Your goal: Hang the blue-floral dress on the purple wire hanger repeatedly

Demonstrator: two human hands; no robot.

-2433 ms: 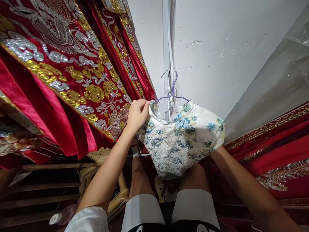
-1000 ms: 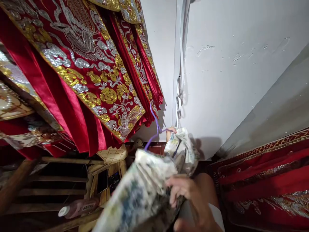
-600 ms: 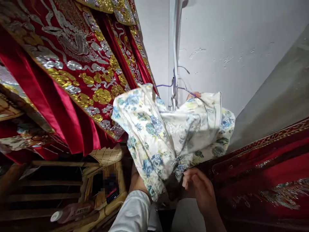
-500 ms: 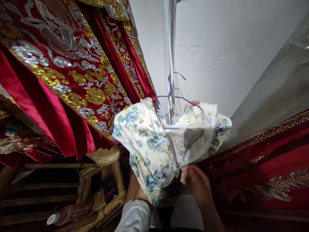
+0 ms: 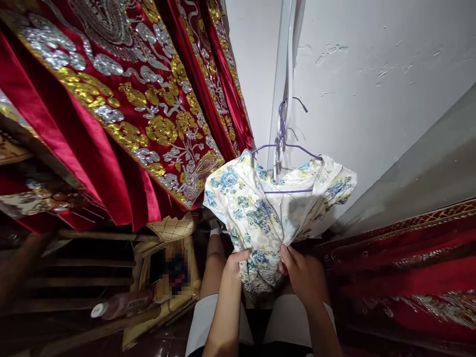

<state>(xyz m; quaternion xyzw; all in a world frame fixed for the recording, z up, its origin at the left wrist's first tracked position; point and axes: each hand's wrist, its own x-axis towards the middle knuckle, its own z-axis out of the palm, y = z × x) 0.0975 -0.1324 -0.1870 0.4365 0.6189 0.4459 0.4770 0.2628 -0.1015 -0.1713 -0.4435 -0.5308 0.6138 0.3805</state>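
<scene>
A white dress with blue and green flowers [image 5: 256, 208] hangs on a purple wire hanger [image 5: 284, 146], hooked on a fitting by the white wall. Its back is open, with the hanger's lower bar showing inside. My left hand [image 5: 236, 260] pinches the left edge of the dress near its hem. My right hand [image 5: 301, 275] grips the right edge of the same opening. Both hands are closed on the cloth, low on the dress, in front of my knees.
Red velvet robes with gold and silver embroidery [image 5: 122, 99] hang close on the left. More red embroidered cloth [image 5: 409, 267] lies at the right. A wooden rack [image 5: 92, 287] with a pink bottle [image 5: 122, 305] and a woven basket [image 5: 171, 230] stands lower left.
The dress was off the fitting and bundled in my hands a second ago; it now hangs from the hanger again. My left hand came out from inside it, and both hands now hold its lower edges.
</scene>
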